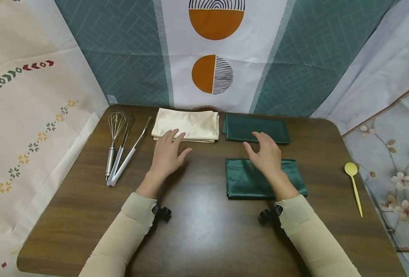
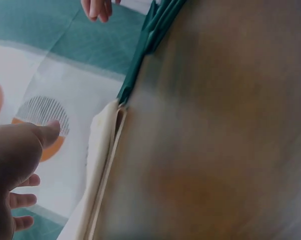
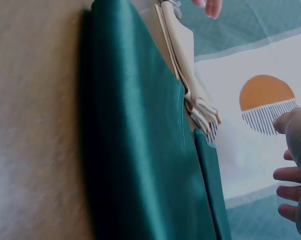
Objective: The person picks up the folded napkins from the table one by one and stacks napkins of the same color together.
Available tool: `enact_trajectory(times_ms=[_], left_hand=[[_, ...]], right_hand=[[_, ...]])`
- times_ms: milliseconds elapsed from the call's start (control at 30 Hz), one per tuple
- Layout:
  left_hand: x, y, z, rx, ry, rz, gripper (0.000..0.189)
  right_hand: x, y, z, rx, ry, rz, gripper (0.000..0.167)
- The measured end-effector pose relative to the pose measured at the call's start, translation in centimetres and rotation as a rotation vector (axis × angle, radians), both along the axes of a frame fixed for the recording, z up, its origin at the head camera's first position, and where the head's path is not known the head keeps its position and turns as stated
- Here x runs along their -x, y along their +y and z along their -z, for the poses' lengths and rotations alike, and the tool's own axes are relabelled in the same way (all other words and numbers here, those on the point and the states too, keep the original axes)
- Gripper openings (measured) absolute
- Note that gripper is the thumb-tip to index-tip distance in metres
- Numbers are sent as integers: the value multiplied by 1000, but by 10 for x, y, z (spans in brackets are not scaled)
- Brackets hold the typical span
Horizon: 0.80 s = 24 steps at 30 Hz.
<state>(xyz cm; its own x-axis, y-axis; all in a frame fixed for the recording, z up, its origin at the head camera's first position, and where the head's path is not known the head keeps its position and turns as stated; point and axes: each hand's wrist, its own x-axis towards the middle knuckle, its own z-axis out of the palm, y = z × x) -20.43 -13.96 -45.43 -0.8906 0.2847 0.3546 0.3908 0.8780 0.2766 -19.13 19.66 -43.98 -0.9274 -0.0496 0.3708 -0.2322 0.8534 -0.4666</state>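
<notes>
Fingers spread and holding nothing, my left hand [image 1: 167, 154] hovers at the front edge of a folded cream cloth [image 1: 187, 124]. My right hand [image 1: 266, 154], also empty with the thumb apart, is above the table over a folded dark green cloth [image 1: 249, 184]. A second folded green cloth [image 1: 256, 129] lies just beyond its fingertips, beside the cream one. In the right wrist view the nearer green cloth [image 3: 135, 130] fills the middle. The left wrist view shows the cream cloth's folded edge [image 2: 103, 160] close to the left hand.
On the table's left lie a whisk [image 1: 113, 134], a slim utensil [image 1: 121, 150] with a light handle, and a white-handled utensil [image 1: 129, 156]. A yellow spoon [image 1: 353, 184] lies near the right edge. Patterned fabric [image 1: 131, 50] hangs behind the wooden table [image 1: 197, 234].
</notes>
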Motion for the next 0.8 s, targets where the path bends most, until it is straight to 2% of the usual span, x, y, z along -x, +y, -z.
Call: enact_trajectory(times_ms=[300, 500, 633, 800], left_hand=[[-15, 26, 16, -23, -109, 54, 63], [-19, 47, 17, -101, -141, 107, 62], [-22, 62, 17, -111, -191, 142, 61], [-25, 77, 18, -115, -235, 154, 61]], right_hand=[[-12, 23, 10, -26, -36, 6, 53], [-17, 40, 14, -23, -32, -3, 53], [-20, 53, 18, -15, -56, -7, 52], [-23, 68, 22, -9, -38, -3, 51]])
